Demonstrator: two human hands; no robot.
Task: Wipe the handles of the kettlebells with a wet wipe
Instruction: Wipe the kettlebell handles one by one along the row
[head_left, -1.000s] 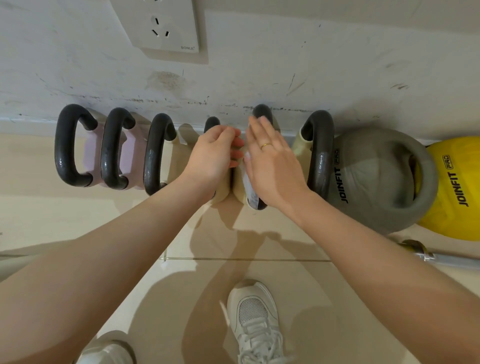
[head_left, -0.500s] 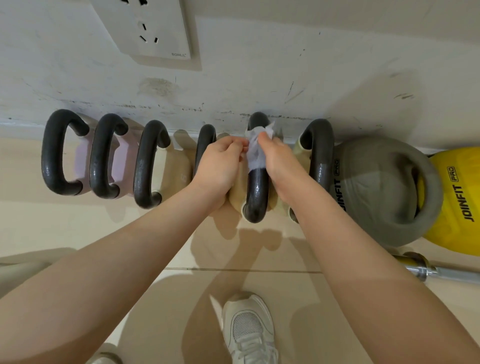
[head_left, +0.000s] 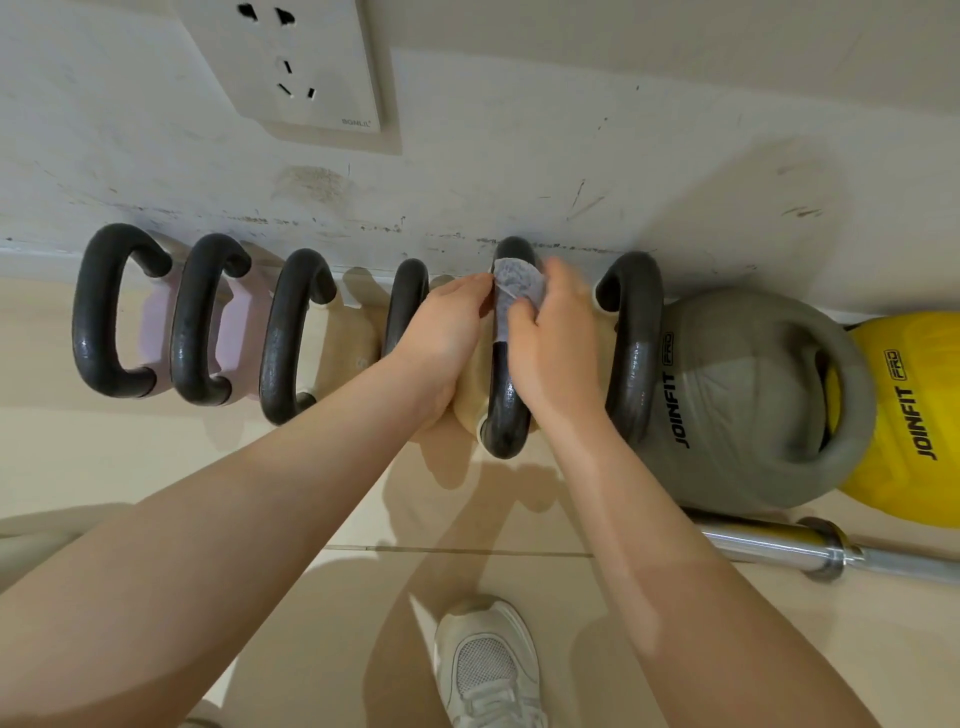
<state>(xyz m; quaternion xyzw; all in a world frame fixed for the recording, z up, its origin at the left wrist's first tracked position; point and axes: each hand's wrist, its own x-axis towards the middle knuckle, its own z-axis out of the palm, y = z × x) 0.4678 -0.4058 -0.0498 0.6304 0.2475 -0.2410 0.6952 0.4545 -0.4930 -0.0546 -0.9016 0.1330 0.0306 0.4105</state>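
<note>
Several kettlebells with dark handles stand in a row against the wall. A thin white wet wipe (head_left: 513, 291) is draped over the upper part of the fifth handle (head_left: 505, 400), on a cream kettlebell. My right hand (head_left: 550, 343) pinches the wipe against that handle from the right. My left hand (head_left: 447, 338) holds the wipe's left edge with its fingertips and lies between the fourth handle (head_left: 408, 306) and the fifth. Part of the wipe is hidden under my fingers.
Two pink kettlebells (head_left: 156, 332) and a cream one (head_left: 291, 338) stand at the left. A sixth handle (head_left: 636, 343), a grey kettlebell (head_left: 748, 395) and a yellow one (head_left: 914, 405) are at the right. A steel barbell (head_left: 810, 545) lies on the floor. My white shoe (head_left: 488, 665) is below.
Both hands have spread the wipe from a bunched piece over the top of the fifth handle. My right hand moved from flat over the handle to pinching the wipe.
</note>
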